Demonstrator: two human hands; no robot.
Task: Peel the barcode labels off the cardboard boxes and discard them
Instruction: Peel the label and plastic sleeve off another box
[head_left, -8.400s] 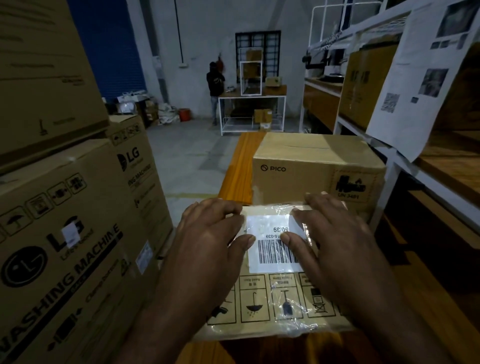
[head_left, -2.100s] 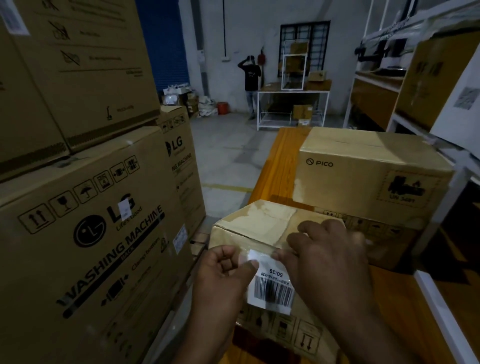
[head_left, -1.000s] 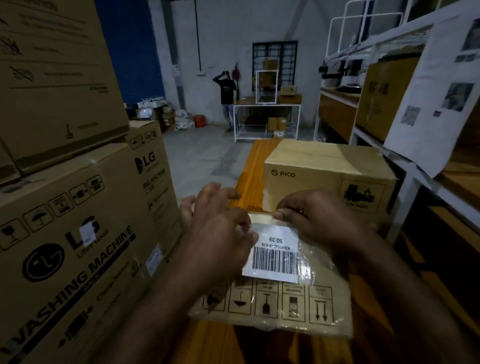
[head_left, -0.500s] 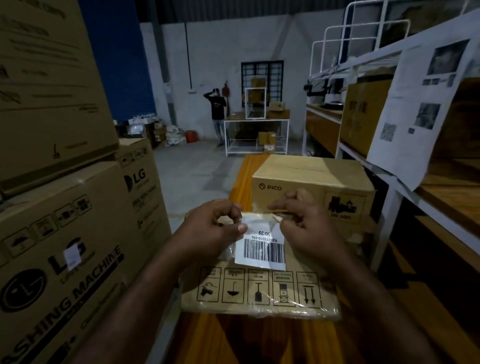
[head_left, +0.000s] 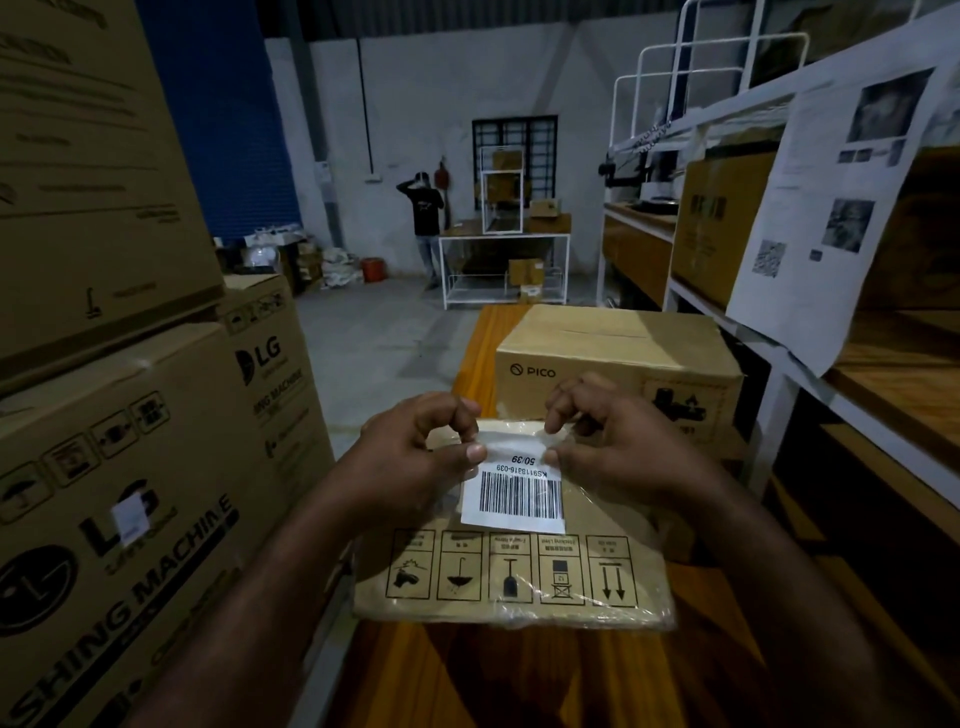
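LG cartons (head_left: 130, 467): stacked high just left of our left arm, walling off that side.
Shelf rack (head_left: 779, 364): to the right of our right hand, with a printed sheet (head_left: 831, 208) hanging over its edge.
Tabletop (head_left: 467, 670): orange wood, running from under our forearms to beyond the hands.
PICO box (head_left: 613, 358): just beyond our fingertips, closing off the far side.
Flat box (head_left: 613, 561): under both hands on the tabletop, wrapped in clear film, with its row of handling symbols toward us.
Left hand (head_left: 410, 457): fingers curled, with thumb and forefinger pinching the label's top left corner.
Right hand (head_left: 618, 447): fingers curled, with thumb and forefinger pinching at the label's top right corner. We cannot tell whether it has the label itself or only the film.
Barcode label (head_left: 519, 499): white, between our two hands on the flat box, with its lower part lying flat against the cardboard.
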